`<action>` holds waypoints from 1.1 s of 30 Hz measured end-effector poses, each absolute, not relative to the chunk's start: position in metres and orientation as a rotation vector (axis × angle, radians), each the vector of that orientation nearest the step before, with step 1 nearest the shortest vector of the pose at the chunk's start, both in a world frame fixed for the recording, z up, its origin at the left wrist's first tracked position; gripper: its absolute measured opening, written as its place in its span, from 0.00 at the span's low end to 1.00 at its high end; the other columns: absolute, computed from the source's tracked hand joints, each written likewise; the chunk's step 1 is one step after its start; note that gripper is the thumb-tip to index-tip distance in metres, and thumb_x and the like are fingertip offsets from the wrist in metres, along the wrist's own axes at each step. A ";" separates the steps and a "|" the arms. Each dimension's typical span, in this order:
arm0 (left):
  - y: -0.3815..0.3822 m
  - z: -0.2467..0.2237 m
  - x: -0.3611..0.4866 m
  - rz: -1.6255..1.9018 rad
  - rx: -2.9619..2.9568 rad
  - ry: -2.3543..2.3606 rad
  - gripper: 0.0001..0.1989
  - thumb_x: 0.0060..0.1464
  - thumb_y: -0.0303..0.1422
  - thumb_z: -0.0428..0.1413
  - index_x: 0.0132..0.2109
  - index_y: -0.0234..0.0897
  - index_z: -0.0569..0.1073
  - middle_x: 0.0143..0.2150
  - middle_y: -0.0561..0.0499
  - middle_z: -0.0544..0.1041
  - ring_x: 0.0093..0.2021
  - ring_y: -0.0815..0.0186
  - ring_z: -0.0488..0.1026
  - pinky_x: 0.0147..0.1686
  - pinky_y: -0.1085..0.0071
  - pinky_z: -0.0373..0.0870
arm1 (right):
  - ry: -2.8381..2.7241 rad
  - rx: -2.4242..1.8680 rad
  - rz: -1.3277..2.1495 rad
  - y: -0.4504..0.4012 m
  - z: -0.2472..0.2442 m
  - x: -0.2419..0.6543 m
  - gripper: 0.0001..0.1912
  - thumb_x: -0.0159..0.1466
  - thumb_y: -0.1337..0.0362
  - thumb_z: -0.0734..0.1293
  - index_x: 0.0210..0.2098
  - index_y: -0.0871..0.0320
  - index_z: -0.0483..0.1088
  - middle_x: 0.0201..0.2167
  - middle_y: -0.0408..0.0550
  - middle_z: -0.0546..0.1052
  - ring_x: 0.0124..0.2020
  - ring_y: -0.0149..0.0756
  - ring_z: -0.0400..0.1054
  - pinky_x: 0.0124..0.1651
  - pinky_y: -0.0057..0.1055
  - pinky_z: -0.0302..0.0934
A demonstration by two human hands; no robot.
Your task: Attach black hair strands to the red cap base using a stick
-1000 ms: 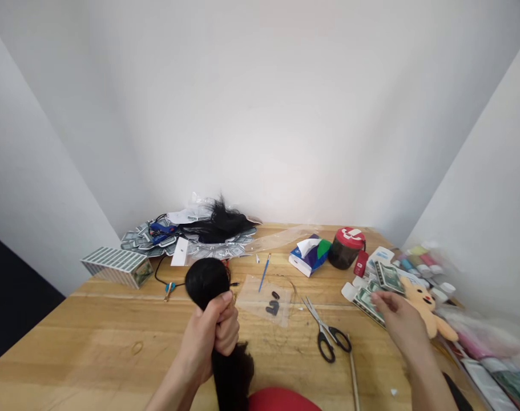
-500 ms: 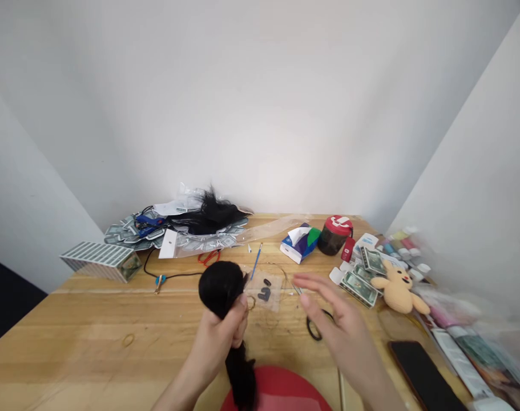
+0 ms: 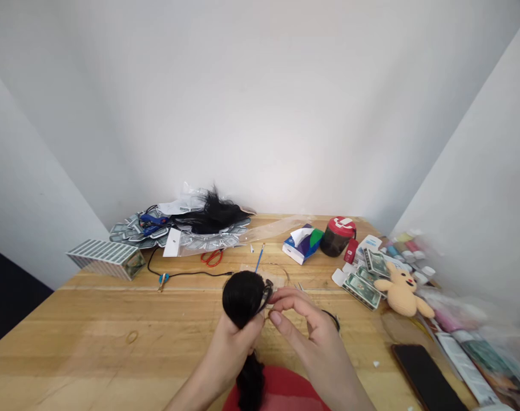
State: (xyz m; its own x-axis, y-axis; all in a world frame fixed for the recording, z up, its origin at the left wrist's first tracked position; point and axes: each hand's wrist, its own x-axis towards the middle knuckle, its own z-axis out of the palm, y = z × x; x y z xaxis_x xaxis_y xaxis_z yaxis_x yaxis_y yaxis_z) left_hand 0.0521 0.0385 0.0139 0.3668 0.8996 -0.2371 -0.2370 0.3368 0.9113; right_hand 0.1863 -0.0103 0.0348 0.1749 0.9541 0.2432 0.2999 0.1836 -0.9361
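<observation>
My left hand (image 3: 238, 348) is wrapped round a smooth, rounded bundle of black hair (image 3: 242, 297), probably a small wig or doll's head. A wavy black tail (image 3: 250, 382) hangs below the fist. At the bundle's right side sits a dark, glossy curved piece (image 3: 266, 292), partly covered by fingers. The thumb and fingers of my right hand (image 3: 300, 319) come together beside that piece in a pinch. A small brownish bit shows near the thumb tip, too small to name. Below the hands is a red rounded surface (image 3: 281, 388).
Behind the hands lie a blue brush (image 3: 260, 257), orange-handled scissors (image 3: 211, 258), a tissue pack (image 3: 302, 244) and a red-lidded jar (image 3: 337, 236). More black hair (image 3: 217, 214) lies on plastic bags. A plush toy (image 3: 403, 290) and a phone (image 3: 428, 377) are at right, a rubber band (image 3: 132, 337) at left.
My right hand has moved left to the hair bundle and its spread fingers have come together. The bundle, in my left hand, sits slightly lower and farther right in view.
</observation>
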 end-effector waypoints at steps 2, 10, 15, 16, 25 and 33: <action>0.038 0.012 0.052 0.921 0.971 0.908 0.25 0.36 0.43 0.67 0.17 0.39 0.57 0.12 0.62 0.52 0.16 0.77 0.46 0.16 0.76 0.43 | -1.342 -1.318 0.750 -0.011 0.036 0.188 0.08 0.63 0.58 0.66 0.29 0.53 0.73 0.40 0.47 0.77 0.49 0.44 0.68 0.56 0.38 0.55; 0.036 0.008 0.054 0.937 1.052 0.908 0.29 0.40 0.52 0.62 0.16 0.40 0.54 0.12 0.62 0.49 0.14 0.78 0.44 0.15 0.76 0.42 | -1.316 -1.295 0.710 -0.012 0.038 0.201 0.10 0.63 0.59 0.64 0.27 0.53 0.69 0.38 0.45 0.74 0.44 0.40 0.69 0.51 0.34 0.58; 0.040 0.015 0.053 0.912 1.060 0.886 0.31 0.38 0.54 0.63 0.15 0.41 0.53 0.11 0.62 0.48 0.13 0.78 0.44 0.14 0.76 0.42 | -1.273 -1.380 0.544 -0.007 0.031 0.214 0.11 0.64 0.59 0.63 0.26 0.55 0.68 0.39 0.49 0.72 0.44 0.41 0.68 0.47 0.34 0.62; 0.041 0.017 0.053 0.908 1.056 0.879 0.31 0.37 0.55 0.63 0.15 0.41 0.52 0.11 0.63 0.47 0.13 0.78 0.44 0.14 0.76 0.41 | -1.258 -1.405 0.484 -0.004 0.027 0.219 0.12 0.64 0.59 0.63 0.26 0.56 0.68 0.39 0.49 0.72 0.44 0.41 0.68 0.48 0.36 0.62; 0.045 0.023 0.047 0.884 0.984 0.844 0.31 0.37 0.56 0.61 0.16 0.42 0.51 0.11 0.65 0.45 0.12 0.80 0.40 0.12 0.78 0.39 | -0.830 -1.805 -0.103 0.032 -0.028 0.319 0.14 0.65 0.61 0.67 0.49 0.58 0.70 0.57 0.51 0.68 0.58 0.49 0.61 0.58 0.55 0.52; 0.046 0.018 0.052 0.936 0.994 0.905 0.32 0.33 0.57 0.63 0.16 0.41 0.53 0.10 0.64 0.47 0.12 0.80 0.42 0.12 0.78 0.41 | -1.309 -1.538 0.426 0.009 0.014 0.246 0.13 0.62 0.51 0.66 0.33 0.51 0.78 0.48 0.47 0.77 0.52 0.46 0.67 0.58 0.47 0.55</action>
